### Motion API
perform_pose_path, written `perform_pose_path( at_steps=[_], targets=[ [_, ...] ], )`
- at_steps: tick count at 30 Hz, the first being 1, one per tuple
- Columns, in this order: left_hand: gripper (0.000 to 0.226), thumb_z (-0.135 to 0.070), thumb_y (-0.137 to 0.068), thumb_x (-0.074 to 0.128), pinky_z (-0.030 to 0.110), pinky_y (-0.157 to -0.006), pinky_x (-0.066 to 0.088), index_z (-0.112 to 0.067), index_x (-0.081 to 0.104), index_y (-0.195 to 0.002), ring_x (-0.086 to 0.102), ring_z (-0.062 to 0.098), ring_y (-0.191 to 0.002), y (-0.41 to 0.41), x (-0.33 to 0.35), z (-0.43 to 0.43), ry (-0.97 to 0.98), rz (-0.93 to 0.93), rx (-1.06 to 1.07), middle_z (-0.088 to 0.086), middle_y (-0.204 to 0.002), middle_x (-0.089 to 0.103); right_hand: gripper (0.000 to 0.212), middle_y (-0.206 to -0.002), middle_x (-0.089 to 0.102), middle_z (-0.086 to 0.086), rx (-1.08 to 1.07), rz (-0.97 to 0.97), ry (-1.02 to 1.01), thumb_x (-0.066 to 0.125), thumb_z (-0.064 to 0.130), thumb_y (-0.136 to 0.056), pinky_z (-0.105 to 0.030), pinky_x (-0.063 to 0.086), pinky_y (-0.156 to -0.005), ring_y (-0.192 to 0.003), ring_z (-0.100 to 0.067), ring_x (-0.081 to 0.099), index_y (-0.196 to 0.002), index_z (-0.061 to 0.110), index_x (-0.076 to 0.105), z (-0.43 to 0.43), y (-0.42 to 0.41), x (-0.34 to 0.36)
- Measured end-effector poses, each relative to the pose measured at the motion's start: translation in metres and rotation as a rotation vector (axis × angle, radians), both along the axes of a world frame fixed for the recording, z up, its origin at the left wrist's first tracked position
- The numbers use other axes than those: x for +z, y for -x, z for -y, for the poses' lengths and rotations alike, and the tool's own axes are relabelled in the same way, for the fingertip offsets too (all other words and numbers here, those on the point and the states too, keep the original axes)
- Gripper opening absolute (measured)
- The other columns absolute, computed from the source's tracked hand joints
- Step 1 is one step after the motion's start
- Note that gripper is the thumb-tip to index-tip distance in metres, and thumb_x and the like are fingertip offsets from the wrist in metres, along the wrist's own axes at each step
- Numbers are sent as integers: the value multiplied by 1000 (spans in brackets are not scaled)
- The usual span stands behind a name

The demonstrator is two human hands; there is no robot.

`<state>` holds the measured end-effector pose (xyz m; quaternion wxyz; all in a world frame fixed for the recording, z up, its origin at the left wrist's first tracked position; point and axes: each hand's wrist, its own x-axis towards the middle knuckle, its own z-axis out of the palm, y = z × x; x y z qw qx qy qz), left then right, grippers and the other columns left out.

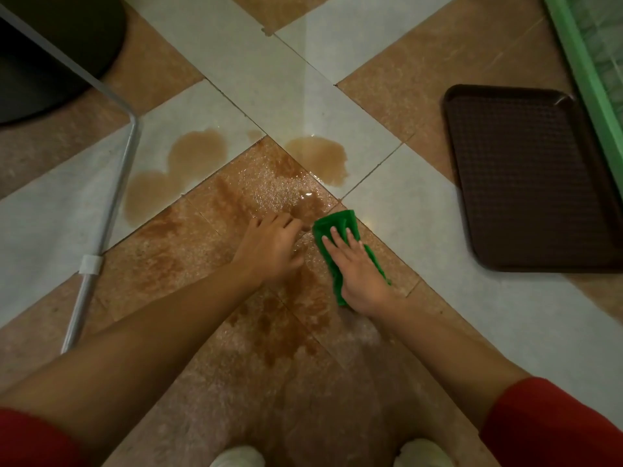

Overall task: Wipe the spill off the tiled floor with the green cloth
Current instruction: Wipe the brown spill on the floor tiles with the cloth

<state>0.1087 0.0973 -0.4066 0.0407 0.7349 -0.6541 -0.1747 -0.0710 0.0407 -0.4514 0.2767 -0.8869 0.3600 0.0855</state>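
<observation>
A brown spill [199, 153] spreads over the tiled floor [421, 203] in several pools, with wet smears [269, 318] running toward me across the brown tile. The green cloth [337, 220] lies on the floor at the spill's right edge. My right hand [357, 267] presses flat on the cloth with straight, spread fingers. My left hand [273, 247] rests on the wet tile just left of the cloth, its fingers loosely bent and holding nothing.
A dark brown tray [532, 176] lies on the floor to the right, beside a green frame [580, 55]. A metal tube leg [114, 183] slants down the left side, with a dark round object [50, 52] behind it. My white shoes [236, 456] show at the bottom.
</observation>
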Motion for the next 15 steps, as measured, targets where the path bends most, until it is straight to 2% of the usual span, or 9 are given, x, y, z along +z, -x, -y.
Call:
perform_pose_path(
  at_steps=[4, 7, 9, 12, 15],
  targets=[
    [48, -37, -86, 55, 38, -102, 27, -22, 45, -131, 39, 20, -124, 3, 2, 3, 19, -27, 22, 2, -133, 48, 82, -151, -13, 13, 146, 27, -14, 47, -4, -87, -33, -16, -111, -136, -10, -24, -150, 25, 3, -3, 18, -2],
    [45, -35, -88, 53, 38, -103, 28, -23, 44, -131, 39, 20, -124, 7, -2, -3, 2, -38, 65, 2, -134, 47, 82, -149, -13, 15, 56, 17, -44, 49, -4, -87, -43, -4, -119, -137, -10, -22, -149, 26, 4, 7, 25, -5],
    [43, -35, -89, 52, 40, -102, 28, -24, 44, -130, 39, 21, -124, 9, -3, -6, -20, -46, 90, 3, -134, 47, 83, -150, -13, 13, -21, 16, -28, 49, -4, -87, -43, -1, -119, -137, -10, -22, -149, 25, 4, 13, 21, -6],
    [43, -33, -88, 54, 40, -102, 27, -24, 45, -129, 38, 21, -124, 13, -4, -8, -48, -51, 95, 3, -134, 47, 78, -155, -8, 7, -48, 53, 0, 46, -2, -88, -37, -11, -116, -137, -10, -20, -150, 22, 6, 11, 17, -5],
    [45, -30, -86, 57, 39, -104, 27, -23, 46, -130, 37, 20, -125, 18, -4, -5, -37, -44, 114, 2, -133, 47, 81, -151, -14, 12, 31, 53, 17, 48, -2, -88, -30, -18, -110, -135, -9, -23, -150, 24, 2, 6, 29, -3]
  ],
)
